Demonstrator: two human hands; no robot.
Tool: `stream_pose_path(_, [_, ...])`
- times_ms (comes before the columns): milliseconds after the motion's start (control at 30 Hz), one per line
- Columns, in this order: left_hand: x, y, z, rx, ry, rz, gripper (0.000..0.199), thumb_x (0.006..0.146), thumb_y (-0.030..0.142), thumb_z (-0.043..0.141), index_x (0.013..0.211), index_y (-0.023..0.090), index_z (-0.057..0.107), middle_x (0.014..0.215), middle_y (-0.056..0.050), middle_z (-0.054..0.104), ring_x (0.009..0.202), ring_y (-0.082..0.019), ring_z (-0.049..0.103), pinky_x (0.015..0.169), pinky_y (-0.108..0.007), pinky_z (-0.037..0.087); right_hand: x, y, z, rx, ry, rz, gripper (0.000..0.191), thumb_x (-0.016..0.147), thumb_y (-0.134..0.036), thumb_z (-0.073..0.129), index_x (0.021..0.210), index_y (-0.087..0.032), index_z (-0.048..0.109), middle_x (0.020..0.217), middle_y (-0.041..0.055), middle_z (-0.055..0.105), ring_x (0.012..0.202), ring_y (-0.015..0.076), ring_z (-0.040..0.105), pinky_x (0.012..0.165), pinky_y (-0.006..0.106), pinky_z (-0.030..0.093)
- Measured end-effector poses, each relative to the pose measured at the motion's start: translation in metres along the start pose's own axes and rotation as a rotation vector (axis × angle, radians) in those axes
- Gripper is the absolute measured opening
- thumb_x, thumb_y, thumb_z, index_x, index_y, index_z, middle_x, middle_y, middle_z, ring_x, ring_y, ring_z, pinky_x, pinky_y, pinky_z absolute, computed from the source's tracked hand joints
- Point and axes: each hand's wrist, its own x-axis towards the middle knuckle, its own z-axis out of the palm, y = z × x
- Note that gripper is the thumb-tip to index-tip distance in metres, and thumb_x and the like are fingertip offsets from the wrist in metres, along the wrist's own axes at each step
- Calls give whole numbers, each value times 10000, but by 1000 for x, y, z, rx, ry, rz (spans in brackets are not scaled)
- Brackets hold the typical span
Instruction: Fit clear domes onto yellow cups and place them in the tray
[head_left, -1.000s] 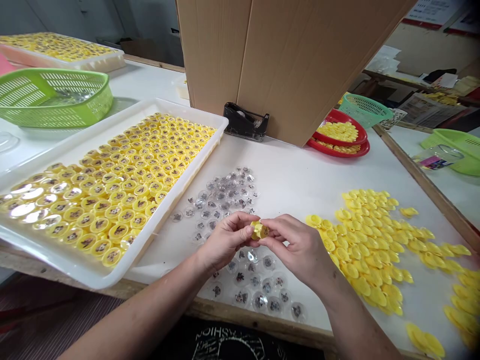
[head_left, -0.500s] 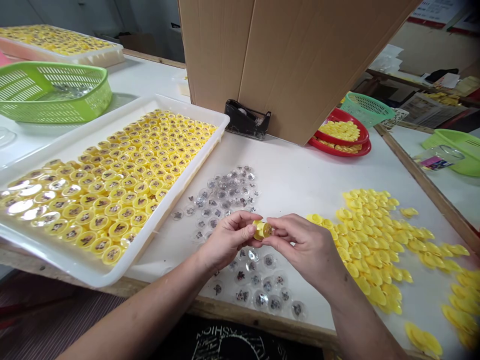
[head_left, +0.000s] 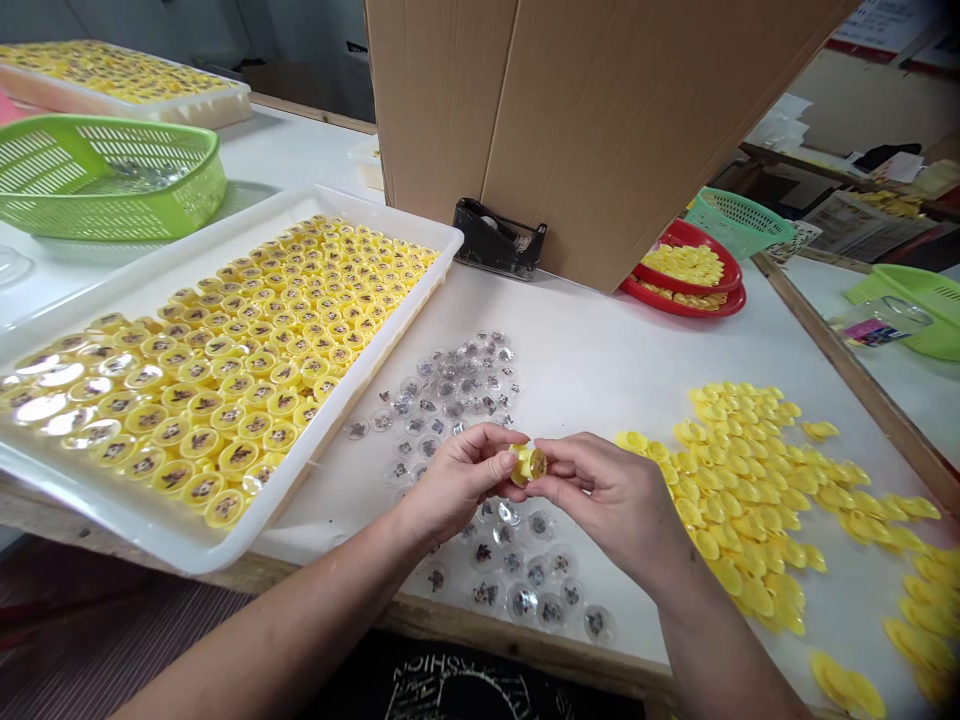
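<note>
Between the fingertips of both hands is a small yellow plastic cap (head_left: pixel 523 464), its round end bearing a dark printed picture and facing right. My left hand (head_left: pixel 459 478) pinches it from the left with thumb and fingers. From the other side, my right hand (head_left: pixel 611 492) grips the printed end's rim. Below and behind the hands lie many clear domed discs (head_left: pixel 480 390) with small animal pictures. Loose yellow plastic pieces (head_left: pixel 727 480) are spread on the table to the right of my right hand.
A white tray (head_left: pixel 244 545) at left holds rows of yellow caps with pictures. Behind stand a black tape dispenser (head_left: pixel 499 238) and a tall cardboard box (head_left: pixel 585 130). Red plates (head_left: pixel 731 300) of yellow pieces sit back right; a green basket (head_left: pixel 172 212) stands far left.
The yellow cap has turned slightly between my fingers, so its printed end shows more toward me. My hands stay in nearly the same place; the camera view has shifted a little.
</note>
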Motion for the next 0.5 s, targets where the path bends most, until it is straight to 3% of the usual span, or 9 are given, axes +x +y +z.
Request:
stream_pose_path(300, [0,-1,-4,125,-5,52,222,719,263,754,906,162,690,799,-39,673,618,-109,604,569,-221,499,-1,-2,4,-221,20,-143,190,778,-158,661,949,-239,670,809,13,647,703,147,634,641,276,527])
stream_pose_path(500, [-1,0,-5,209,28,37,324,752,295,724,1044,163,673,858,-50,676,731,-127,606,696,-258,490,-2,3,21,-337,180,-188,80,814,-197,615,886,-188,648,787,44,639,690,157,631,615,278,530])
